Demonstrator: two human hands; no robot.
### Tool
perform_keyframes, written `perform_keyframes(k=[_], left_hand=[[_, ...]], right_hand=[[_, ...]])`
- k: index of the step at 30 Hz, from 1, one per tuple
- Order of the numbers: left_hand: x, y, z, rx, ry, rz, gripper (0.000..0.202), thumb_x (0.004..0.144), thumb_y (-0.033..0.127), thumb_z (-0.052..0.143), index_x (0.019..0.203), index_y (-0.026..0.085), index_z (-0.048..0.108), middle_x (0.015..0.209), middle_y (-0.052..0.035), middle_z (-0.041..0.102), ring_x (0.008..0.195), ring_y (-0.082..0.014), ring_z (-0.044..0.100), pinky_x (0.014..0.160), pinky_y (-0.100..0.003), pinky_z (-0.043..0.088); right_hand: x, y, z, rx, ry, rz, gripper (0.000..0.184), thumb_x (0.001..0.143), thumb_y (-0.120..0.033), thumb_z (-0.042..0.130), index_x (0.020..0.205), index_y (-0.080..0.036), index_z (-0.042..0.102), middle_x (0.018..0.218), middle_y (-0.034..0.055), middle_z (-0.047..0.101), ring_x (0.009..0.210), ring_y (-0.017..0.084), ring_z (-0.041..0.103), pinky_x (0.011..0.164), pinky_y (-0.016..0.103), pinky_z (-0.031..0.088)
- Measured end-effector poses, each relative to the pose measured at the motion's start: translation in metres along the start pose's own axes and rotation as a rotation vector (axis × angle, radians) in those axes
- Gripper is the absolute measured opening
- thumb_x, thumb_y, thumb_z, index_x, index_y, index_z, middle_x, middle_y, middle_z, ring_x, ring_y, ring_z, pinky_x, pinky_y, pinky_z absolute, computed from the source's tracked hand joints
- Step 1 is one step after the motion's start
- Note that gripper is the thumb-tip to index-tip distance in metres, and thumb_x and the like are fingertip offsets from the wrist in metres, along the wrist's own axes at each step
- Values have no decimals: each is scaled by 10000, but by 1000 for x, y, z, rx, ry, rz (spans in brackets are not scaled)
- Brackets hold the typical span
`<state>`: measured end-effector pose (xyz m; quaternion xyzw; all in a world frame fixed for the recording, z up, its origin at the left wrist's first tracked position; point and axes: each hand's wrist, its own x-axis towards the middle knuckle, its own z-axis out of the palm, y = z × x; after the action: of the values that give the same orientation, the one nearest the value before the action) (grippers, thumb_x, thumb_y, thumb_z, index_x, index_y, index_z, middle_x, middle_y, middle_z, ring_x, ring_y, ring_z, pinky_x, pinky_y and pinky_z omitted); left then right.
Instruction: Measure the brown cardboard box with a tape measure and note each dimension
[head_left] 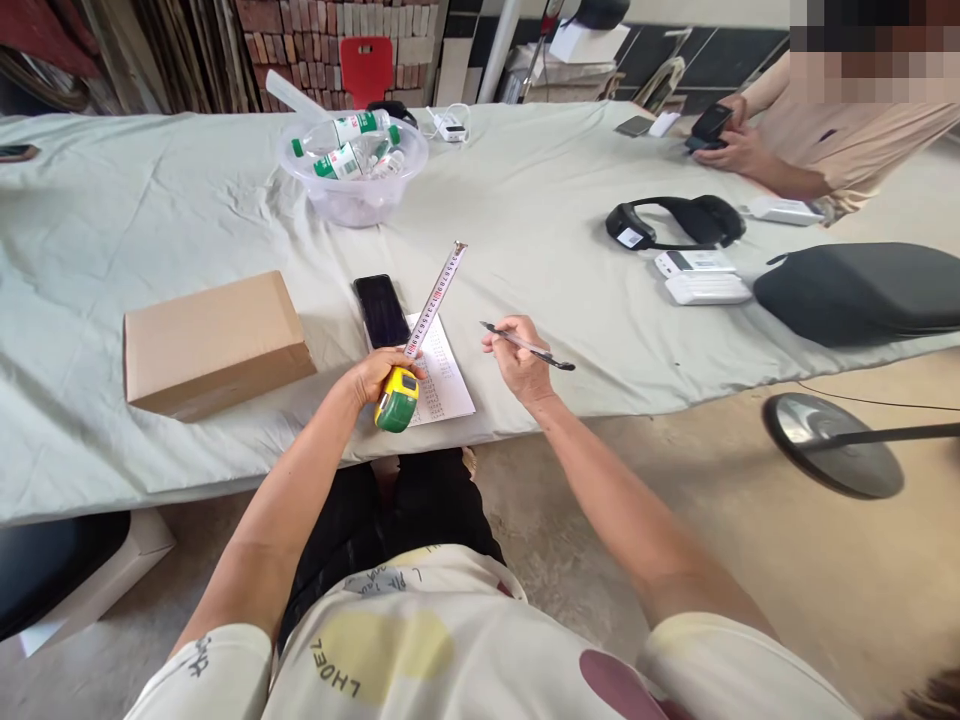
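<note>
My left hand (382, 375) is closed round a green and yellow tape measure (398, 402), whose blade (436, 295) sticks out away from me, over the paper and past its far edge. Under that hand lies a white sheet of paper (448, 385) with columns of handwriting. A black smartphone (381, 310) rests at the sheet's upper left. Between the fingers of my right hand (519, 360) is a black pen (536, 350), held right of the sheet and apart from it. Left of my left hand sits a closed cardboard box (214, 340).
A clear plastic basin (352, 200) with several bottles stands farther back. To the right are a black headset (675, 222), white devices (703, 278) and a black case (862, 290). Another person's hands (731, 140) hold a dark device at the far right. The cloth-covered table's (517, 420) near edge runs before me.
</note>
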<state>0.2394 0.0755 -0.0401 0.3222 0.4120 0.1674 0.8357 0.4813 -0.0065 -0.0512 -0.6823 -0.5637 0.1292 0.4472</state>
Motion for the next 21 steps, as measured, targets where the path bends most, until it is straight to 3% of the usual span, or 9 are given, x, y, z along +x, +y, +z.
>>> perform_keyframes(k=[2,7,10,12,14,18,21], left_hand=[[-4,-2,3,4,22,13,282,782,69,626,1063,70,658,640,-87,714,474,-194,635,488,-298,520],[-25,-10,3,-29,80,83,354,814,85,610,1167,97,633,624,-39,694,496,-170,632,516,-274,522],[-38,-16,-3,-62,114,83,351,824,88,606,1174,90,627,672,-57,721,509,-156,634,514,-257,514],[-43,-19,-6,-82,135,66,329,814,78,609,1142,84,624,751,-96,758,511,-153,636,510,-260,516],[-43,-21,-6,-96,143,51,312,790,64,623,1101,92,624,812,-123,776,505,-156,634,496,-269,513],[-41,-22,-3,-103,132,43,299,728,29,686,1012,112,640,807,-111,777,487,-141,616,473,-249,489],[-40,-22,-1,-101,122,60,317,694,13,724,978,133,650,773,-72,769,515,-132,631,505,-231,507]], right_hand=[[-5,-10,16,112,-7,19,180,909,-408,487,999,-253,490,880,54,744,773,217,741,725,334,571],[-17,-10,47,97,-33,-24,385,942,-630,452,947,-257,550,877,52,724,806,240,737,748,368,574],[-18,-4,52,163,-30,25,498,936,-728,426,997,-259,583,927,74,758,814,256,755,758,409,599],[-13,-13,44,244,-13,58,534,922,-758,444,1031,-258,597,930,77,771,780,244,760,727,404,614],[-5,-39,27,341,16,21,500,933,-731,484,1049,-260,608,890,54,774,754,212,757,685,360,618],[7,-128,-28,547,73,-294,304,997,-578,542,1083,-291,589,935,-9,770,799,166,761,656,299,613],[12,-182,-55,577,224,-470,268,1031,-560,490,1092,-311,570,928,-44,747,768,149,760,663,297,606]])
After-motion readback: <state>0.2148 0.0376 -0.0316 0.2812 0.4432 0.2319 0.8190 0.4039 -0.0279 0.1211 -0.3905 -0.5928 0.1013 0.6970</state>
